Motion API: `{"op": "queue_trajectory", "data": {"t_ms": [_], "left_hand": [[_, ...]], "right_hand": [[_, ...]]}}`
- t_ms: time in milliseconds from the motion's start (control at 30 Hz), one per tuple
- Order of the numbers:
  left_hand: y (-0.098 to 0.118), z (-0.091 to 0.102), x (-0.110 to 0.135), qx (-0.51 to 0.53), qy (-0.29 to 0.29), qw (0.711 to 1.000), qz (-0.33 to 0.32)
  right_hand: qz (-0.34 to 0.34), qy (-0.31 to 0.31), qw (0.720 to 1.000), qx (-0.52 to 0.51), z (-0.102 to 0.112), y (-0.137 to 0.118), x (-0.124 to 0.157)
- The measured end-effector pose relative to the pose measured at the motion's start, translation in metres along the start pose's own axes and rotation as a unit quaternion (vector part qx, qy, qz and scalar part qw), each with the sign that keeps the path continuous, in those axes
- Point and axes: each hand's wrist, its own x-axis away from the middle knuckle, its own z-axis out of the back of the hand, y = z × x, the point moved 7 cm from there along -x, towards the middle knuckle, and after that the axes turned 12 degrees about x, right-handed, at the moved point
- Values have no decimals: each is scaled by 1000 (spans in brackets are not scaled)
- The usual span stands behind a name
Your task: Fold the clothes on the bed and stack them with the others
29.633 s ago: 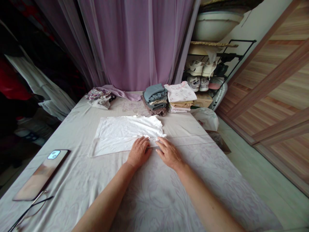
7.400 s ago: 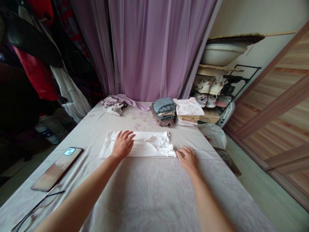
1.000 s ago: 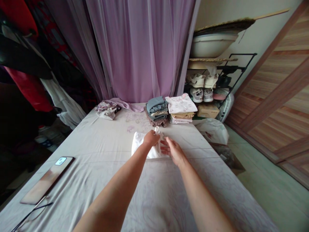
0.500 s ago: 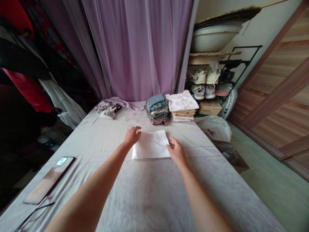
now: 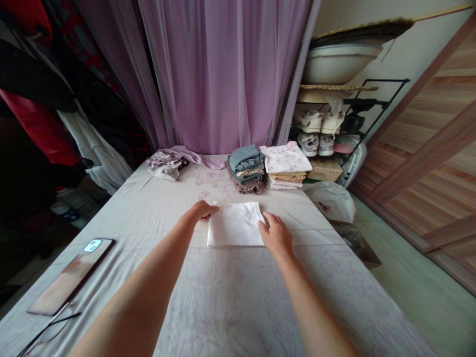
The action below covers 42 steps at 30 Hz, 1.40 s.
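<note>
Atop the pale bedsheet (image 5: 238, 297), a folded white cloth (image 5: 235, 224) lies between the open left hand (image 5: 203, 210) and open right hand (image 5: 275, 235).

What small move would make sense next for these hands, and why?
Probably lift the folded white cloth onto the pink stack. It already lies flat and squared, the left hand and right hand sit at its two sides, and that stack of folded clothes is close by.

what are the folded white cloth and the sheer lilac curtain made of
The folded white cloth looks like a thin, matte, soft knit, perhaps cotton, judging by its soft edges; the fibre can't be confirmed. The sheer lilac curtain looks like fine synthetic voile, with a faint sheen and see-through outer layers.
</note>
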Motion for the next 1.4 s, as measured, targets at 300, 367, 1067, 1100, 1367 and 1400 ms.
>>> {"op": "queue_trajectory", "data": {"t_ms": [300,367,1067,1100,1367,1400], "left_hand": [[7,-18,38,250,-18,963,-97],[8,-25,45,343,-37,931,-115],[9,-37,67,268,-9,951,-152],[5,-37,70,245,0,959,-145],[-1,-17,87,178,21,978,-102],[10,-2,88,162,55,979,-112]], "right_hand": [[116,-3,982,-147,-1,-59,-33],[121,-40,979,-160,-2,-76,-45],[214,-318,908,-168,-27,-137,-78],[230,-322,907,-145,-25,-138,-79],[228,-260,929,-135,14,-140,-110],[222,-238,934,-148,22,-139,-118]]}}
